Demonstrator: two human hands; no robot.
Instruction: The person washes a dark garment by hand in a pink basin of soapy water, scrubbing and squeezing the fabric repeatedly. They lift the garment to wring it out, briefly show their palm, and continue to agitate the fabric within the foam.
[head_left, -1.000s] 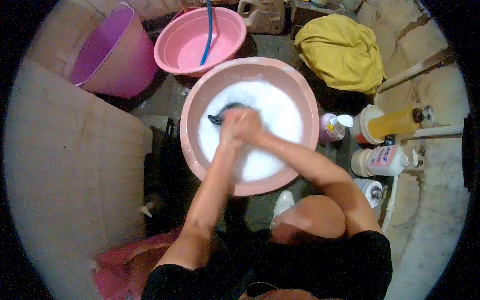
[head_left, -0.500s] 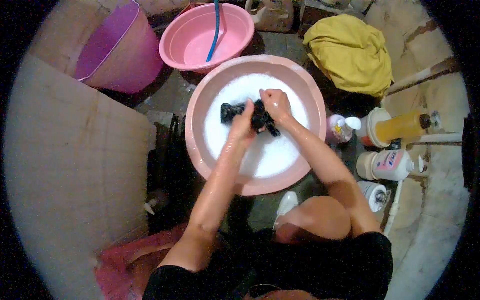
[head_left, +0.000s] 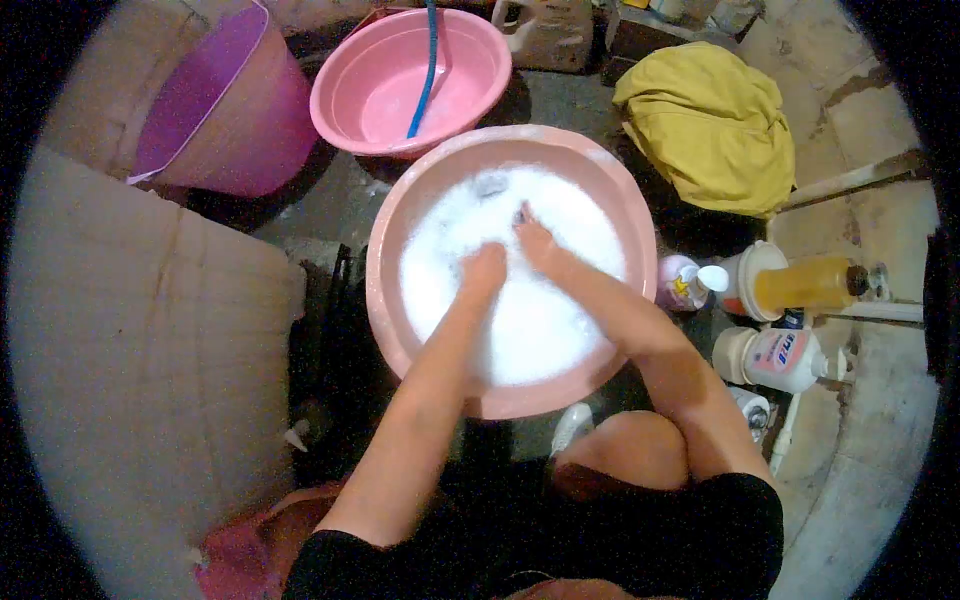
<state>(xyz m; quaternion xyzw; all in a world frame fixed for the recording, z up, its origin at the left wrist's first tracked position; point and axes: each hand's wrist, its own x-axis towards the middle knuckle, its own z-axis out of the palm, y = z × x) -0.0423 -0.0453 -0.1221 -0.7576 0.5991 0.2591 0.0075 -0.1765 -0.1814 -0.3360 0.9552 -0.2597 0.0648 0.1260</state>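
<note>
A large pale pink basin (head_left: 512,402) full of white suds (head_left: 540,325) stands in front of me. My left hand (head_left: 485,265) is sunk in the foam near the middle, its fingers hidden. Just right of it and slightly farther off, my right hand (head_left: 535,238) dips into the suds with its fingers drawn together. A bit of black cloth (head_left: 519,216) shows at those fingers; foam covers the rest. Near the basin's far side, a greyish patch (head_left: 490,185) breaks through the suds.
Behind the basin is a smaller pink tub (head_left: 335,100) with a blue hose (head_left: 424,95). A purple bucket (head_left: 245,130) stands at the far left. Yellow cloth (head_left: 705,125) lies at the far right, and pump bottles (head_left: 785,358) line the right wall. A panel (head_left: 150,350) borders the left.
Both hands have gone down into the suds with the black cloth, which was held up in plain sight above the foam. My view has shifted slightly.
</note>
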